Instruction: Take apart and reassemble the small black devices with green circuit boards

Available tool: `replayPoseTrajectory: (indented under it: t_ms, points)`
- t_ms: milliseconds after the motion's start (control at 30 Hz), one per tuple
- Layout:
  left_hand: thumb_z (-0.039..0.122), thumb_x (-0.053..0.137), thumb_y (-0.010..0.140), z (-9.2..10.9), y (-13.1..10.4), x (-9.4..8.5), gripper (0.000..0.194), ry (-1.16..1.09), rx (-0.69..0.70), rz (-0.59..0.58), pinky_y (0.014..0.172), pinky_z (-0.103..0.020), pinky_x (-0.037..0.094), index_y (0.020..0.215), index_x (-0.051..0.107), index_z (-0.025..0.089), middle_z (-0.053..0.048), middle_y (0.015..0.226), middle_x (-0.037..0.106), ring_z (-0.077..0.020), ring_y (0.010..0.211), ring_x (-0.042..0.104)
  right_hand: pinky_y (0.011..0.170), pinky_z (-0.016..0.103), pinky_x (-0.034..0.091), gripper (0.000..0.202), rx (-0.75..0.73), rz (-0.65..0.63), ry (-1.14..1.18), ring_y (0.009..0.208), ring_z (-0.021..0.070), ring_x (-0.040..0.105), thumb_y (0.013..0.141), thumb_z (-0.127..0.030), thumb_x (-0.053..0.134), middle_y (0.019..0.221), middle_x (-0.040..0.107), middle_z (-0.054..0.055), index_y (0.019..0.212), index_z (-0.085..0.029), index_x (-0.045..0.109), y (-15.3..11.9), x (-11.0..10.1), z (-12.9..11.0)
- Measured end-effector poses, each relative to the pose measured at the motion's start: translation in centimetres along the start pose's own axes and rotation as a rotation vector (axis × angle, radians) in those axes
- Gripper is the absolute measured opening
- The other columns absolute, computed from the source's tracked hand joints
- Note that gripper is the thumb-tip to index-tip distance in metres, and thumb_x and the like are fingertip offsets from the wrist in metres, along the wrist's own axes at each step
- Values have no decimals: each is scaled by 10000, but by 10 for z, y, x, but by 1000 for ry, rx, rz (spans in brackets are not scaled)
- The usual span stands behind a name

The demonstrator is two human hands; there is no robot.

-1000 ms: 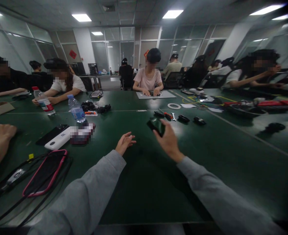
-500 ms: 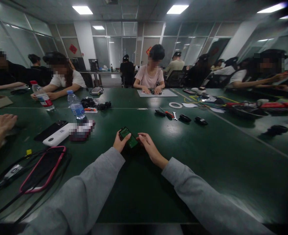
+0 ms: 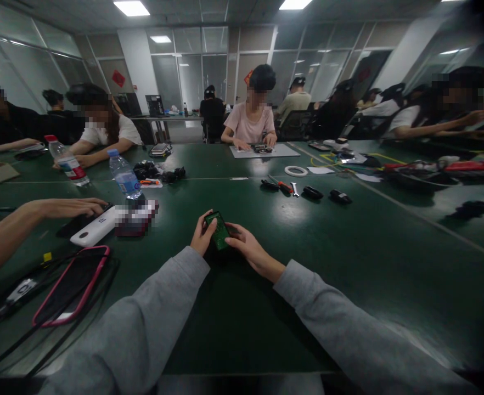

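Since a second ago, a small green circuit board [image 3: 218,230] has been brought down and is pinched between left hand [image 3: 202,237] and right hand [image 3: 246,249] fingers above the worktop [image 3: 349,258].

Desk [image 3: 349,258] open to the right & near; left blocked by power bank [image 3: 95,231], pink-cased phone [image 3: 71,285], co-worker's arm [image 3: 28,227]; tools [image 3: 291,188] far.

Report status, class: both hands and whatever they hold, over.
Left hand and right hand both grip the small green device. Held just above green table. Neighbour's hand off left, nothing blocking.
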State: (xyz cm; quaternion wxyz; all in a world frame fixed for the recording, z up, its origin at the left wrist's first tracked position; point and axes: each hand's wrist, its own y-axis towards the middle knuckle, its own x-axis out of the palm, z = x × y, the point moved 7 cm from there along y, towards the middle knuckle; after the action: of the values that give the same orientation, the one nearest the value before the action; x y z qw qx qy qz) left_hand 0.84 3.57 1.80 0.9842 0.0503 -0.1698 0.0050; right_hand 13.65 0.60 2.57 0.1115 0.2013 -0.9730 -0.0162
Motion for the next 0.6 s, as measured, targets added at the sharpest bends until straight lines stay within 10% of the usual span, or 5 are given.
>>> replayPoseTrajectory:
  t_ms: [267, 600]
  points:
    - [325, 746, 648, -4, 0, 7, 698, 11, -34, -83, 931, -378, 437, 1256, 433, 185, -113, 1123, 611, -206, 1036, 588, 990, 409, 419, 563, -201, 347, -112, 1087, 218, 534, 762, -336, 652, 1159, 545, 103, 1242, -171, 411, 0, -21, -5]
    - [312, 749, 641, -7, 1, 6, 683, 61, 6, -136, 948, -438, 435, 1246, 460, 184, -124, 1127, 625, -238, 1045, 596, 1001, 400, 410, 562, -205, 290, -152, 1113, 207, 516, 780, -321, 633, 1189, 530, 93, 1262, -185, 379, 0, -18, -6]
